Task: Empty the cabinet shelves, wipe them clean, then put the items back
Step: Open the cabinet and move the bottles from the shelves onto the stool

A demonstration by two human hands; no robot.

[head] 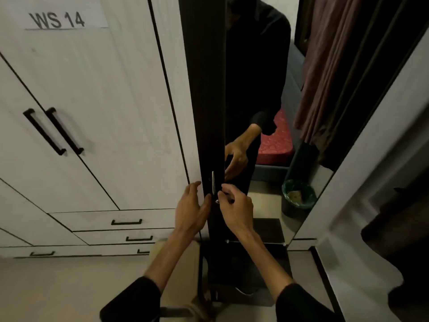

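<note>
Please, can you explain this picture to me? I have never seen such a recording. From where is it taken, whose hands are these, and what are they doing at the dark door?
There is one picture, from a wide-angle camera worn on a person's head, looking forward and down. So the two arms coming from below are that person's own. No machine is involved.

The left hand lies with relaxed fingers against the edge of the dark door. The right hand pinches something small and metallic, perhaps a key, just under the slim metal handle; it is too small to tell.

The door carries a mirror, so the hand seen in it is a reflection. On the left stand white cabinet doors with a paper label reading WS 14.
</note>
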